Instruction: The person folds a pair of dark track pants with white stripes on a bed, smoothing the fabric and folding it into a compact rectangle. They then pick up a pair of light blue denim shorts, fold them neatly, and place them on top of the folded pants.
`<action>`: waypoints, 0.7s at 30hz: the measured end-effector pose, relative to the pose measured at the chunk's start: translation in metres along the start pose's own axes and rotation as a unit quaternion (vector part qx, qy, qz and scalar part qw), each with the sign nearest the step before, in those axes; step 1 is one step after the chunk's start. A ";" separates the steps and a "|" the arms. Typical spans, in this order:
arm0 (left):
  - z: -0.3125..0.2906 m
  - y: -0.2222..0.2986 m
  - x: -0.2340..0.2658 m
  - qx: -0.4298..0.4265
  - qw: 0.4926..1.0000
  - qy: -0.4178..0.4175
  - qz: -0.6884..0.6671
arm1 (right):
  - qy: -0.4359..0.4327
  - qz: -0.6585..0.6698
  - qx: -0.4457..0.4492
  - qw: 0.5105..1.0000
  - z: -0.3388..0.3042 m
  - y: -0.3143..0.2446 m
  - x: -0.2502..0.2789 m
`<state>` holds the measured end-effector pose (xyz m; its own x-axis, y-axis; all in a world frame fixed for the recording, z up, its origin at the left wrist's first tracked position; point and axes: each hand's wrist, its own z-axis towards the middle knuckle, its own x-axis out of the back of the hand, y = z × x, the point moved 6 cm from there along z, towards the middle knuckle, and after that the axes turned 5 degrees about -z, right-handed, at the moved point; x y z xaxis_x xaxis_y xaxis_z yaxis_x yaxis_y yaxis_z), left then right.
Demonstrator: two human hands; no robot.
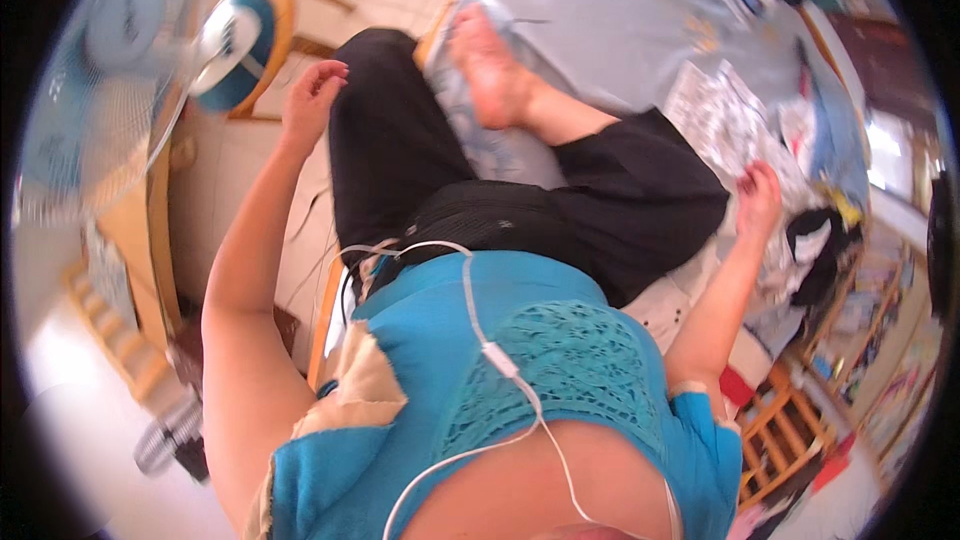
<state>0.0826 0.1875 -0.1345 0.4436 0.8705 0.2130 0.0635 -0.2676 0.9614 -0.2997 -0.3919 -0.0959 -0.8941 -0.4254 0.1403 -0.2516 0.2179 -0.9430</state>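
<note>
My left hand [313, 105] is raised beside the knee of my black trousers [385, 120]. Its fingers are loosely bent and a little apart, and I see nothing in them. On the other side, my right hand [758, 205] hovers near a shiny silver-white cloth [715, 120] on the bed. Those fingers are curled loosely, with no object visible. One bare foot [487, 70] rests at the edge of the light blue bedding [590, 20]. A white earphone cable [468, 290] hangs over my turquoise top [520, 280].
A fan [110, 90] stands at the far left, near a wooden stool with a round blue and white top [235, 50]. Rumpled clothes [820, 250] lie on the right. Beyond them are shelves [865, 315] and a wooden rack [785, 430].
</note>
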 end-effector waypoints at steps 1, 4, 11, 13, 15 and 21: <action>-0.018 -0.014 0.040 0.026 0.997 0.066 0.010 | -0.042 -0.001 -0.005 0.999 0.006 0.005 -0.009; -0.103 -0.059 0.125 0.149 0.965 0.213 0.031 | -0.142 -0.054 0.004 0.988 0.013 0.004 -0.071; -0.395 -0.146 0.154 0.433 0.830 0.162 0.312 | -0.388 -0.228 0.015 0.893 0.006 0.026 -0.216; -0.418 -0.124 0.108 0.441 0.820 0.070 0.358 | -0.410 -0.253 0.019 0.876 0.000 0.023 -0.220; -0.461 -0.120 0.079 0.452 0.815 0.013 0.361 | -0.423 -0.272 0.008 0.864 -0.001 0.034 -0.227; -0.510 -0.112 -0.031 0.334 0.815 -0.264 0.393 | -0.442 -0.316 -0.030 0.839 0.009 0.065 -0.222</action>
<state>-0.3946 0.4009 -0.1602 0.8940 0.0701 0.4426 -0.0309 -0.9757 0.2169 -0.1139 -0.2915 -0.1908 0.0412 -0.9522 0.3028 -0.6133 -0.2633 -0.7446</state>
